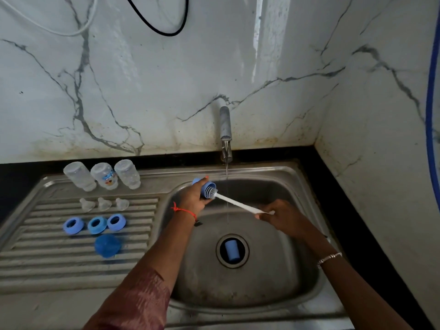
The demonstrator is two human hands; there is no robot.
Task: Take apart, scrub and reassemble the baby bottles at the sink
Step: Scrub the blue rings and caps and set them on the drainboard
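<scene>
Marbled wall tiles back a steel sink (273,277), its tap (225,129) running. Over the basin the left hand (192,198) holds a blue bottle cap (206,186), fingers curled round its wall. It is light, stiff, wet plastic, likely slippery, so gripping the sides suits. The right hand (279,216) pinches the white bottle brush (238,204) by the handle's end, arm angled across the basin, bristles inside the cap

One head-worn wide-angle view only, looking steeply down and forward over the sink (309,177), close above both forearms, facing the marble wall (142,79) behind the tap (225,125).
</scene>
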